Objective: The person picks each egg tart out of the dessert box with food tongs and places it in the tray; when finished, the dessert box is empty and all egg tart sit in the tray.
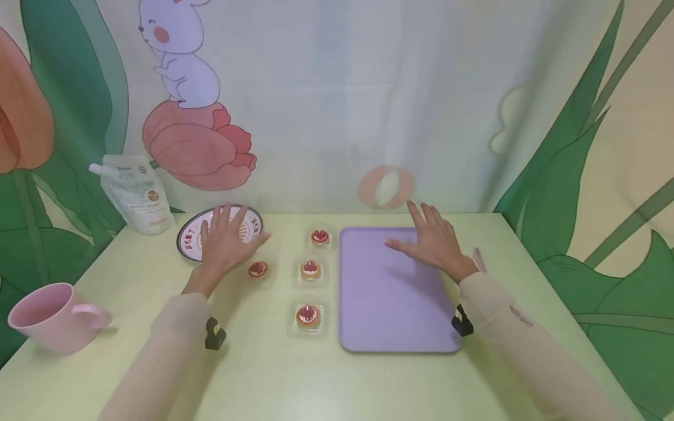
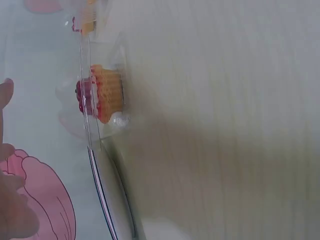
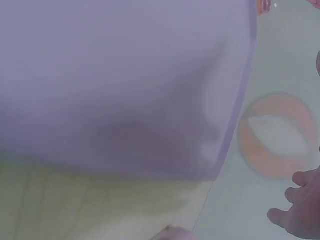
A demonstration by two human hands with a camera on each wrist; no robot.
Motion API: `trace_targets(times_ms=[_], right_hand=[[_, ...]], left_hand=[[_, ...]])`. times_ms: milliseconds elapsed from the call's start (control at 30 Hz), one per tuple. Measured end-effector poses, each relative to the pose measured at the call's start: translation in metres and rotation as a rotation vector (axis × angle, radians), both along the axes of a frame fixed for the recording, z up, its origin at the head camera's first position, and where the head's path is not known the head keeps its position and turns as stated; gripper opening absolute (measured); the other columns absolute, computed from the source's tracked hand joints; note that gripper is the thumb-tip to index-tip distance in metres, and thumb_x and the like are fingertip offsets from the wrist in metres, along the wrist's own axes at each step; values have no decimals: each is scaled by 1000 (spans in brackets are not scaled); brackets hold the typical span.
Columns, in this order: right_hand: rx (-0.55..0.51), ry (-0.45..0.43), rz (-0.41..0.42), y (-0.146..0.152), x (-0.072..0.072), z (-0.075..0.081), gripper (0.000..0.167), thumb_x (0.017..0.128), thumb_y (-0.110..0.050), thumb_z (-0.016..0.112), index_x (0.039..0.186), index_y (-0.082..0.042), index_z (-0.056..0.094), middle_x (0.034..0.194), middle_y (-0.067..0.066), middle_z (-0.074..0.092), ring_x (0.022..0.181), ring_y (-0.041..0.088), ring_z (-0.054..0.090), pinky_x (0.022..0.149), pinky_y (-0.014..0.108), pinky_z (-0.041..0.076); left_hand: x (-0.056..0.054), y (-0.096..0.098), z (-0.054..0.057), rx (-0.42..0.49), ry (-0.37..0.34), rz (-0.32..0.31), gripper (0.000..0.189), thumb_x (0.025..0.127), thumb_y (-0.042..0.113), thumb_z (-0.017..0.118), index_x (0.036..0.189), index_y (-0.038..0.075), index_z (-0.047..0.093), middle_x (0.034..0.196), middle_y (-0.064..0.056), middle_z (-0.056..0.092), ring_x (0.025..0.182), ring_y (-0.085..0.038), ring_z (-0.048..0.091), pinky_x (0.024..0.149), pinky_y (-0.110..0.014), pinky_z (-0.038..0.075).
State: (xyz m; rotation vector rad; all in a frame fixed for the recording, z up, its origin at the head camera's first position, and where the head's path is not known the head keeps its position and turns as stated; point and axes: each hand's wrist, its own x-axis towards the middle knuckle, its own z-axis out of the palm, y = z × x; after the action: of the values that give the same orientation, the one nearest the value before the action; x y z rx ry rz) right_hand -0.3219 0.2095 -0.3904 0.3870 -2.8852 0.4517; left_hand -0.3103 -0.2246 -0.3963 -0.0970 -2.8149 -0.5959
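Observation:
My left hand (image 1: 225, 242) is held over the dark-rimmed white plate (image 1: 191, 241) with its fingers spread and nothing in them; it hides part of the plate. Just right of that hand lies a small red-topped tart (image 1: 258, 269) in a clear plastic box, seen side-on in the left wrist view as a fluted tart (image 2: 109, 94). My right hand (image 1: 434, 242), fingers also spread, hovers over the far right part of a purple tray (image 1: 389, 304). Its shadow falls on the tray surface (image 3: 125, 65). Between the hands, more boxed tarts stand in a column: far (image 1: 319, 236), middle (image 1: 310, 269) and near (image 1: 308, 316).
A pink mug (image 1: 58, 321) stands at the left edge of the table. Behind it, a white spouted pouch (image 1: 138, 196) stands near the back left corner. Part of a pink object (image 1: 478, 260) shows behind my right wrist. A printed curtain (image 1: 316, 117) hangs along the table's back edge.

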Motion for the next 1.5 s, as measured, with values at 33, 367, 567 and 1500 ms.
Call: trace_targets(times_ms=[33, 367, 567, 1500], right_hand=[[-17, 6, 9, -2, -1, 2, 107, 82, -71, 62, 160, -15, 16, 160, 24, 26, 148, 45, 25, 110, 70, 28], [-163, -88, 237, -47, -8, 13, 109, 82, -60, 72, 162, -25, 8, 164, 14, 24, 148, 38, 31, 111, 64, 36], [-224, -60, 305, -78, -9, 17, 103, 83, -51, 76, 161, -24, 14, 165, 6, 27, 147, 31, 35, 115, 56, 35], [135, -200, 592, -227, -4, 6, 82, 81, -52, 78, 149, -20, 45, 130, 4, 67, 122, 23, 59, 99, 39, 51]], left_hand=[[0, -1, 0, 20, 25, -11, 87, 88, 63, 58, 155, 13, 34, 166, -23, 15, 154, -45, 4, 120, -68, 2], [22, -25, 5, 288, 135, -144, 55, 93, 29, 68, 139, 3, 53, 150, -22, 45, 143, -43, 34, 118, -61, 23], [34, -34, 2, 297, 155, -217, 45, 91, 22, 70, 128, -2, 61, 138, -24, 56, 136, -42, 45, 117, -56, 29], [43, -37, -24, 214, -218, -412, 75, 78, 18, 85, 140, -4, 49, 143, -28, 50, 132, -51, 46, 109, -62, 38]])
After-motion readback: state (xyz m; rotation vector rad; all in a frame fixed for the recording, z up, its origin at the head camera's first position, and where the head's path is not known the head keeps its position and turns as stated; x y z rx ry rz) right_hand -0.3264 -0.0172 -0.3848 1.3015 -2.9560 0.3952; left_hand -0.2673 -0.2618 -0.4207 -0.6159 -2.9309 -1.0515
